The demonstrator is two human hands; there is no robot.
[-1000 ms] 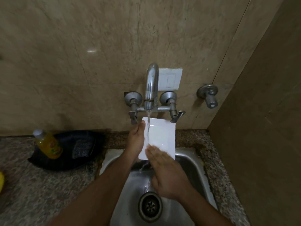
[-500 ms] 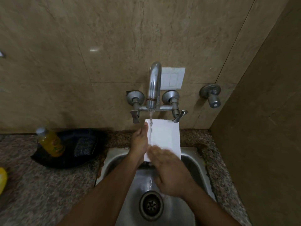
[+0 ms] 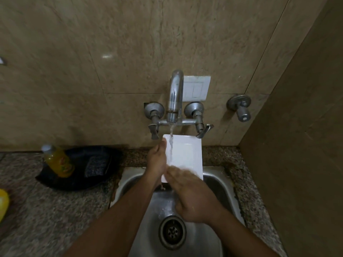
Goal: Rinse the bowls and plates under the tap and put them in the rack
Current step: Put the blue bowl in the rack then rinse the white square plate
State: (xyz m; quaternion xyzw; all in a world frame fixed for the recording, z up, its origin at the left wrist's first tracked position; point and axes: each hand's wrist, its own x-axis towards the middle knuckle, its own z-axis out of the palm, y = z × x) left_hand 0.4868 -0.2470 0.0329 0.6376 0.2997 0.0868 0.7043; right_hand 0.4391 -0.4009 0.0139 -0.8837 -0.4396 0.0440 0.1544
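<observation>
we hold a white rectangular plate [image 3: 182, 156] above the steel sink [image 3: 219, 184], tilted so that its face turns toward us, with its far edge just below the tap [image 3: 174, 97]. a thin stream of water [image 3: 171, 138] falls from the spout onto the left part of the plate face and runs down it. our left hand [image 3: 156, 161] grips the plate's left edge, thumb laid along the rim and pointing up toward the spout; the fingers behind the plate are hidden. our right hand [image 3: 193, 197] lies flat and spread over the plate's near lower edge, fingers [image 3: 178, 173] blurred across the white surface; we cannot tell whether it grips the plate or only presses on it. the sink drain [image 3: 173, 232] sits below the right hand. on the speckled counter [image 3: 46, 210] to the left, a bottle of orange drink [image 3: 59, 160] stands in front of a dark bag [image 3: 89, 167], and a yellow object [image 3: 3, 203] shows at the left frame edge. a white switch plate [image 3: 196, 89] sits on the tiled wall behind the tap, and a separate valve [image 3: 240, 108] is mounted to its right.
</observation>
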